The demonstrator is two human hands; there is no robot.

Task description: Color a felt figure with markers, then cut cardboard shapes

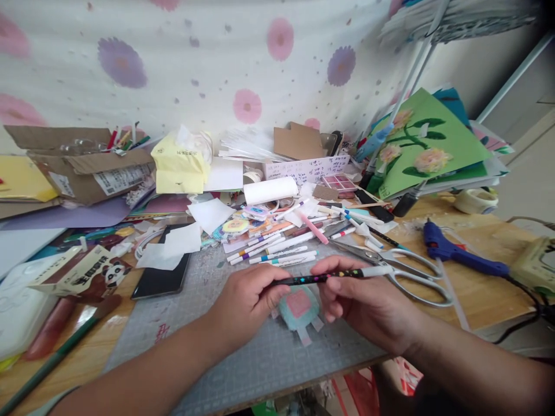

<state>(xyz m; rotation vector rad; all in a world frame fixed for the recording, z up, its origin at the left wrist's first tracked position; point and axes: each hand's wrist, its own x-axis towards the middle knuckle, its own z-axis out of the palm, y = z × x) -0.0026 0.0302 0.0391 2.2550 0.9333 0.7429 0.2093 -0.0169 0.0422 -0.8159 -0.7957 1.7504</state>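
A slim black pen point(303, 279) with colourful star marks and a whitish right end lies level between my hands. My left hand point(247, 294) pinches its left end between thumb and fingers. Around the right part of the pen, my right hand point(364, 300) has its thumb and fingers closed. Below the pen, a small light-blue piece point(299, 309) with a pink square and pale tabs rests on the grey cutting mat point(208, 352). Its upper edge is partly hidden by the pen and my fingers.
Several white markers point(281, 245) are heaped behind my hands. Scissors point(416, 271) with silver handles and a blue glue gun point(459, 251) lie to the right. On the left are a phone point(162, 277), a panda box point(87, 274) and a green-handled brush point(60, 355).
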